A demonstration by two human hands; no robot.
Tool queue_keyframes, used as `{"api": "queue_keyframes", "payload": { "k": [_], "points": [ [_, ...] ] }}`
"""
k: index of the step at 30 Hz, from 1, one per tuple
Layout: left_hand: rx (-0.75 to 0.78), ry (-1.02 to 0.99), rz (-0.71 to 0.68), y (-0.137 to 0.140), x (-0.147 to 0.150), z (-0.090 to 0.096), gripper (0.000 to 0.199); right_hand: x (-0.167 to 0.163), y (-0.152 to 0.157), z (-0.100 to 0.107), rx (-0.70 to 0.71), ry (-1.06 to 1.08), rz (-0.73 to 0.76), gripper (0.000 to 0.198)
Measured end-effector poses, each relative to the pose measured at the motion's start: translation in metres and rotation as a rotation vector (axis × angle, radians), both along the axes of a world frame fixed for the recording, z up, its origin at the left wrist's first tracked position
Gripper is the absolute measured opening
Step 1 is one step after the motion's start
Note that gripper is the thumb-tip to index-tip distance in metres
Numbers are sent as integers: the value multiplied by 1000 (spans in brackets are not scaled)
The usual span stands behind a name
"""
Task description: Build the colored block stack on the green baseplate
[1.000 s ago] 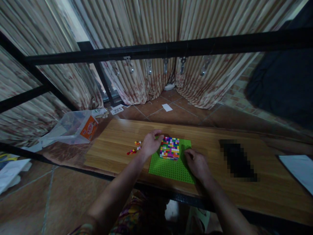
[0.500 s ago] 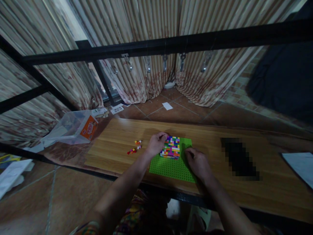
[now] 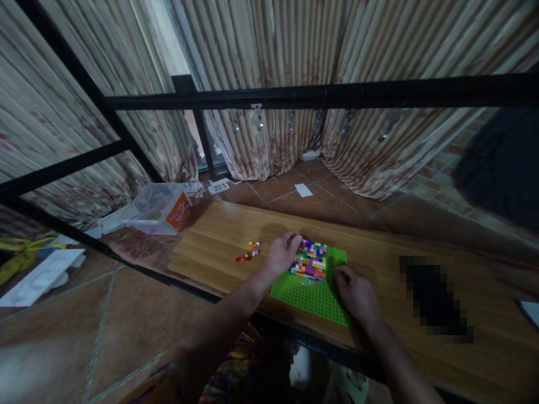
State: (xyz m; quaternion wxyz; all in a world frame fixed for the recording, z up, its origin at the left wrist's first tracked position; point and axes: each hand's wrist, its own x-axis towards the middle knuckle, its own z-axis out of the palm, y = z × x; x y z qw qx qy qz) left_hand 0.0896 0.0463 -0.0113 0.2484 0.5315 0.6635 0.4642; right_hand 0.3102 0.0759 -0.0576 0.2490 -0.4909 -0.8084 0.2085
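A block of many-coloured toy bricks [image 3: 310, 261] stands on a green studded baseplate [image 3: 311, 300] on the wooden table. My left hand [image 3: 284, 253] is at the block's upper left corner, fingertips pinched together against its edge. Whatever may be between those fingers is too small to make out. Over the baseplate's right edge rests my right hand [image 3: 356, 292], its fingers curled and closed, apart from the block; their contents are hidden. Several loose small bricks [image 3: 246, 256] in red, orange, yellow and white lie left of my left hand.
Beyond the table's left end, a clear plastic box [image 3: 154, 207] with an orange label is on the floor. A blurred-out black object [image 3: 435, 297] lies on the table at right. A black metal rail [image 3: 295, 96] crosses before the striped curtains [image 3: 269, 50].
The camera view has turned left, so everything appears shifted to the right. My left hand remains at the block's upper left corner, and my right hand stays by the baseplate's right edge.
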Motion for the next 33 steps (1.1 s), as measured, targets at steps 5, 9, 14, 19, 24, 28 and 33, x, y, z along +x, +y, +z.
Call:
{"api": "queue_keyframes", "payload": {
  "k": [5, 9, 14, 19, 24, 28, 33],
  "points": [
    [1, 238, 144, -35, -44, 2, 21, 1, 0, -2, 14, -2, -15, 31],
    [-90, 467, 186, -64, -81, -8, 14, 0, 1, -2, -2, -8, -21, 30],
    [-128, 714, 98, -74, -84, -10, 13, 1, 1, -2, -17, -28, -33, 30],
    [-236, 839, 115, -70, -74, -6, 18, 1, 0, -2, 22, -1, -9, 32],
    [-212, 797, 136, -66, -72, -4, 20, -1, -1, 0, 30, 1, -15, 32],
    [-116, 580, 135, -56, -59, 2, 17, -1, -1, 1, -2, 10, -26, 32],
    [-19, 251, 76, -41, -32, 13, 16, -2, -1, 3, -11, 14, -12, 32]
  ]
}}
